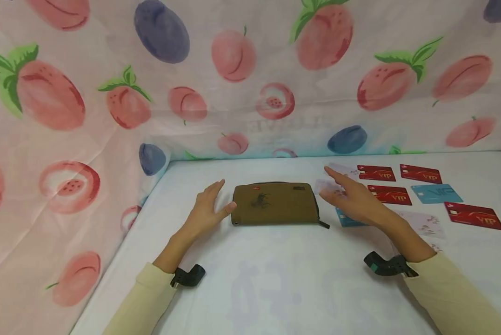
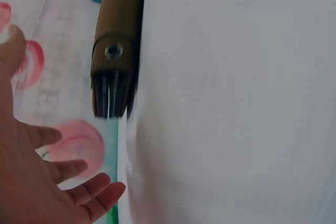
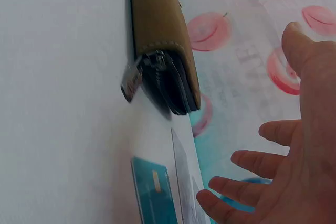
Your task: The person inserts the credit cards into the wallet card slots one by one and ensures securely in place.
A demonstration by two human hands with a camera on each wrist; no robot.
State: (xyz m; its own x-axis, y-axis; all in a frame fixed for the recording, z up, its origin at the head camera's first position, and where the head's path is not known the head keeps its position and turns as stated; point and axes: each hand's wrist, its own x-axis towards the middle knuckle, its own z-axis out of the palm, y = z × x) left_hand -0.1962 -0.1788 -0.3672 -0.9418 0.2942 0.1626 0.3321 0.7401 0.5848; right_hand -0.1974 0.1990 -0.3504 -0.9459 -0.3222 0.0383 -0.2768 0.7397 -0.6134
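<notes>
A brown zip wallet (image 1: 277,204) with a small animal print lies flat on the white table. Its zipper pull (image 1: 324,224) sticks out at the right end, and the right wrist view shows the zipper pull (image 3: 131,81) hanging from that end. My left hand (image 1: 208,207) is just left of the wallet, fingers spread and relaxed, thumb by its edge. On the other side my right hand (image 1: 357,197) hovers over some cards, fingers extended, palm facing the wallet. Neither hand holds anything. A snap button (image 2: 114,52) shows on the wallet's left end.
Several cards lie on the right: red VIP cards (image 1: 474,216), a blue VIP card (image 1: 437,193), a blue card (image 1: 350,218) partly under my right hand, and pale flowered cards (image 1: 422,224). A fruit-printed cloth (image 1: 250,107) hangs behind and left of the table (image 1: 275,279).
</notes>
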